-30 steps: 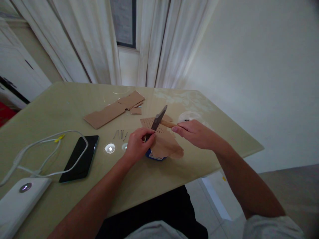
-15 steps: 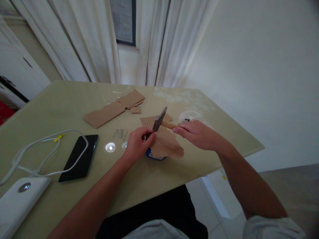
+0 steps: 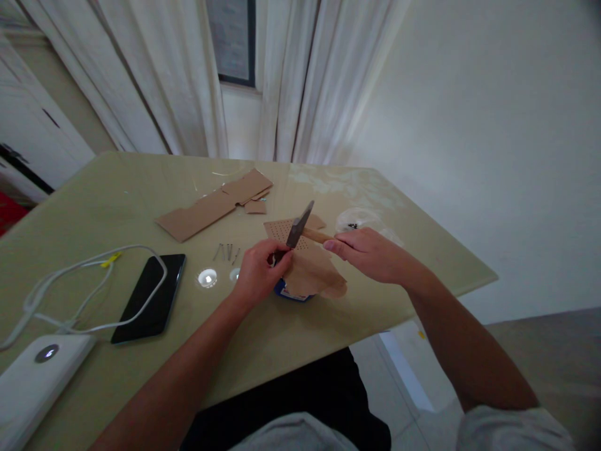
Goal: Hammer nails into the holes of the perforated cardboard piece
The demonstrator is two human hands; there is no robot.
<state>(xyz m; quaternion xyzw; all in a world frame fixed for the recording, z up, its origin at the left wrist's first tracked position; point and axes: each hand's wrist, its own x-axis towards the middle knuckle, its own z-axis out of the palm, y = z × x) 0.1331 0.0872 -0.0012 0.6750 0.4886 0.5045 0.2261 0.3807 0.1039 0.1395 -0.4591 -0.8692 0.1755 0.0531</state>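
Observation:
My right hand (image 3: pixel 370 254) is closed round the wooden handle of a small hammer (image 3: pixel 297 230). Its long dark head slants up and to the left over a brown cardboard piece (image 3: pixel 312 269) dotted with small holes. My left hand (image 3: pixel 256 272) is pinched at the cardboard's left edge, right under the lower end of the hammer head. What its fingertips hold is too small to make out. The cardboard rests on a blue object (image 3: pixel 285 290) that is mostly hidden. A few loose nails (image 3: pixel 228 252) lie just left of my left hand.
On the beige table (image 3: pixel 117 200) lie a long cardboard strip (image 3: pixel 211 205), a black phone (image 3: pixel 150 297) crossed by a white cable (image 3: pixel 94 275), and a white device (image 3: pixel 32 382) at the near left. A clear plastic bag (image 3: pixel 359 219) lies beyond my right hand. Curtains and a wall stand behind.
Almost nothing: the hammer and my right hand shifted only a few pixels, and my left hand stayed pinched at the cardboard.

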